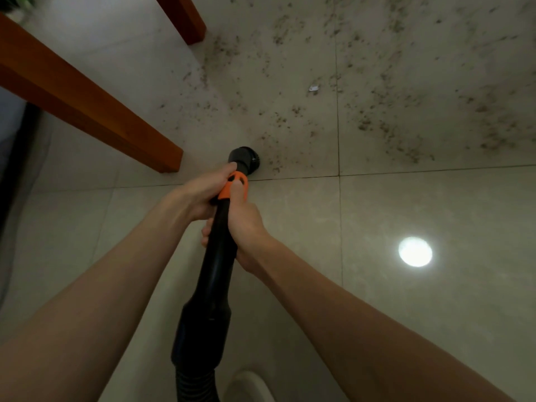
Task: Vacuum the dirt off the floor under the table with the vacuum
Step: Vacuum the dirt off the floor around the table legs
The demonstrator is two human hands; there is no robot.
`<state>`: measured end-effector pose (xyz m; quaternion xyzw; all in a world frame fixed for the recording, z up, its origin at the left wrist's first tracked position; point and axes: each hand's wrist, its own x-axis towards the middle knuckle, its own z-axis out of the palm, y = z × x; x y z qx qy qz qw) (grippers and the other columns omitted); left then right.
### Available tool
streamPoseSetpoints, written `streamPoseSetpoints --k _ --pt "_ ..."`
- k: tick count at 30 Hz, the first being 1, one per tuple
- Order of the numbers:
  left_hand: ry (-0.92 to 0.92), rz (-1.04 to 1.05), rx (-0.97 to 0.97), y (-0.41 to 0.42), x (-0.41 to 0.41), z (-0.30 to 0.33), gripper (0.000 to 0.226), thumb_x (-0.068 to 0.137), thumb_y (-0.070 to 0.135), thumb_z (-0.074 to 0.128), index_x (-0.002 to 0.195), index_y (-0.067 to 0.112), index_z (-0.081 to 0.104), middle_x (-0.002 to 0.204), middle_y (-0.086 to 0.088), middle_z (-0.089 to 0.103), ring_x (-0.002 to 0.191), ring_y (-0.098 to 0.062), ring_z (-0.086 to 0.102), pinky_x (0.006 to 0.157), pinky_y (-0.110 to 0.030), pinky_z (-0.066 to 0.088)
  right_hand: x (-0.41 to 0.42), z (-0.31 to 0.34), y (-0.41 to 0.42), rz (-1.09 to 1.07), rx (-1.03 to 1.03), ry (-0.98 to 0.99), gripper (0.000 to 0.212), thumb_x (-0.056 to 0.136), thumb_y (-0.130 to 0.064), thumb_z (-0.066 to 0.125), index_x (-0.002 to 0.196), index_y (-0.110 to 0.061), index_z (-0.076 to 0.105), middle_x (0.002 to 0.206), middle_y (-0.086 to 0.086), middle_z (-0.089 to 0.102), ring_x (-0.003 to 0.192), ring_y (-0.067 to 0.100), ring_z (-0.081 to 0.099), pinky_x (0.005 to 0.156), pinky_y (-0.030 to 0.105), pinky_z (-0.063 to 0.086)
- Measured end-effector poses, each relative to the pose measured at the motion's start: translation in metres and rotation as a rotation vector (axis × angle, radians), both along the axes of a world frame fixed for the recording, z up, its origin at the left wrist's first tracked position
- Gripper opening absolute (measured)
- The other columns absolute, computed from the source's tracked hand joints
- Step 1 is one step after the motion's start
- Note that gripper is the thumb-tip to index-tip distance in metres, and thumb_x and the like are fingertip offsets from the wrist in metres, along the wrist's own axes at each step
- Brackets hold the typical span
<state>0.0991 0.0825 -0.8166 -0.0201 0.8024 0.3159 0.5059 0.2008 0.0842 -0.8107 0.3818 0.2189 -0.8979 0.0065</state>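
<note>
A black vacuum wand (216,265) with an orange collar (235,185) runs from the bottom centre up to a round black nozzle (245,158) that meets the tile floor. My left hand (200,192) grips the wand just below the orange collar from the left. My right hand (245,224) is wrapped round the tube slightly lower, thumb on the collar. Dark specks of dirt (377,97) are scattered across the pale tiles beyond and to the right of the nozzle. The nozzle sits at the near edge of the dirty patch.
Two orange-brown wooden table legs stand nearby: one (95,111) ends just left of the nozzle, another (182,15) farther back. A small white scrap (313,88) lies among the dirt. A ceiling light reflects off the tile (415,252) at right. The ribbed hose (194,384) leaves at the bottom.
</note>
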Motion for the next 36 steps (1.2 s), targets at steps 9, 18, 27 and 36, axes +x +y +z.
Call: streamPoseSetpoints --k 9,18,27,36 --pt "0.071 -0.087 0.016 -0.002 0.02 0.002 0.031 0.1 0.037 0.039 0.083 0.012 0.048 0.068 -0.004 0.044 0.058 -0.013 0.043 0.051 -0.022 0.039 0.02 -0.002 -0.018 -0.072 0.089 -0.037 0.052 0.1 -0.043 0.037 0.117 0.003 0.054 0.066 0.011 0.055 0.044 0.013 0.057 0.046 0.022 0.052" --pt "0.044 -0.152 0.014 0.01 0.038 0.009 0.035 0.101 0.033 0.036 0.076 0.011 0.045 0.062 -0.004 0.042 0.049 -0.011 0.043 0.035 -0.008 0.035 0.034 0.003 -0.017 -0.11 -0.02 -0.043 0.059 0.096 -0.056 0.039 0.106 -0.001 0.055 0.059 0.01 0.054 0.042 0.017 0.057 0.048 0.029 0.055" --pt "0.031 -0.143 0.02 0.013 0.048 0.007 0.033 0.1 0.035 0.038 0.078 0.012 0.045 0.064 -0.003 0.042 0.054 -0.011 0.041 0.04 -0.014 0.039 0.036 0.003 -0.022 -0.156 0.052 -0.133 0.059 0.098 -0.056 0.031 0.098 -0.003 0.056 0.055 0.007 0.05 0.038 0.014 0.051 0.045 0.027 0.048" --pt "0.078 -0.12 0.011 0.031 0.046 0.008 0.035 0.101 0.034 0.037 0.075 0.012 0.044 0.068 -0.004 0.043 0.058 -0.012 0.042 0.05 -0.021 0.039 0.031 0.002 0.0 -0.153 0.079 -0.13 0.06 0.098 -0.055 0.031 0.105 -0.001 0.055 0.057 0.009 0.051 0.036 0.014 0.051 0.039 0.022 0.046"
